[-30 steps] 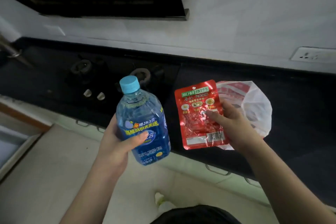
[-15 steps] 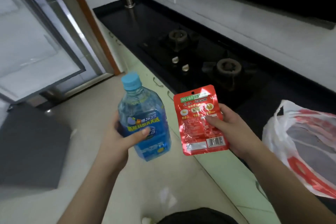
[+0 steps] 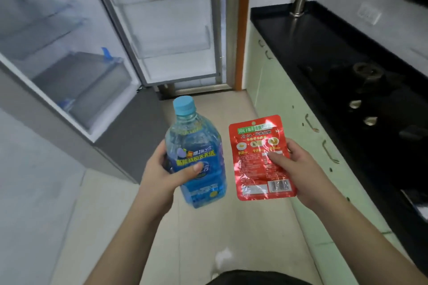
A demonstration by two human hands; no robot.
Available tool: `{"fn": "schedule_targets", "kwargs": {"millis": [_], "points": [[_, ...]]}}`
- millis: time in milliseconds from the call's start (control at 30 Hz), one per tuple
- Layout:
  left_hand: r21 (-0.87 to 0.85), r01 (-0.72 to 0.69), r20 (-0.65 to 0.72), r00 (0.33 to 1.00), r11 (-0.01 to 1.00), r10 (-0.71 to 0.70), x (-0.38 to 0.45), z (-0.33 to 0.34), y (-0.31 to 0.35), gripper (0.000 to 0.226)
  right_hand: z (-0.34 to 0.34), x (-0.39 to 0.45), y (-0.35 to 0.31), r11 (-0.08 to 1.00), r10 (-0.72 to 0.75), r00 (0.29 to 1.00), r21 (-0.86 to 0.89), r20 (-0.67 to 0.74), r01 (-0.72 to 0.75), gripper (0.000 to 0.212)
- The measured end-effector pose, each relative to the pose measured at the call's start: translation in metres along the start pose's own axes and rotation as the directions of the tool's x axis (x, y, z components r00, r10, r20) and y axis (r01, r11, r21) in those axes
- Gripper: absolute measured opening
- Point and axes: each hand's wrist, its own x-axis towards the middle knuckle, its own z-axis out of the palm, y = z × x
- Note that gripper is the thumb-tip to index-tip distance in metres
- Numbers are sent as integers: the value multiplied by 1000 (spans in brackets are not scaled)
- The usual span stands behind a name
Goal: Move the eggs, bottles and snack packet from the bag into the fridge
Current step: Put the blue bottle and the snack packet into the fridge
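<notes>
A: Report hand state.

B: Left hand [image 3: 162, 173] is wrapped around the bottle [image 3: 195, 157] at its label; right hand [image 3: 298, 169] pinches the snack packet [image 3: 259, 159] by its edge. The open fridge [image 3: 69, 58] stands at 10 o'clock.

A: Handling?

B: The bottle looks full, probably heavy and smooth: grip mid-body. The packet is likely light and floppy: hold an edge.

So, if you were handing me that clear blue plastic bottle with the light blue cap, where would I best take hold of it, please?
Probably at the shoulder just under the cap of the clear blue plastic bottle, coming from above. The left hand already wraps its labelled middle from the left side, and the bottle stands nearly upright, so only the top is free. The right hand is busy with the red foil snack packet.
</notes>
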Motion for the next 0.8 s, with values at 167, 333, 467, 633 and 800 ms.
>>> {"fn": "schedule_targets", "kwargs": {"millis": [167, 333, 467, 633, 800], "points": [[13, -2, -137, 991, 1000, 4, -1, -58, 7, 86, 62, 37, -8, 999, 27, 992, -48, 127, -21, 24], [-8, -42, -245, 969, 999, 39, 18, -80, 17, 90, 91, 75, -19, 995, 26, 974, -103, 223, -3, 24], [-35, -61, -306, 951, 998, 48, 45, -87, 24, 90, 103, 117, -24, 992, 38, 963, -122, 268, -5, 25], [7, -82, -411, 908, 997, 78, 93, -75, 24, 90, 112, 178, -39, 996, 30, 958, -95, 284, -3, 29], [20, -118, -487, 866, 993, 113, 142, -53, 31, 88, 115, 234, -74, 996, 8, 941, -91, 337, 24, 29]]}}
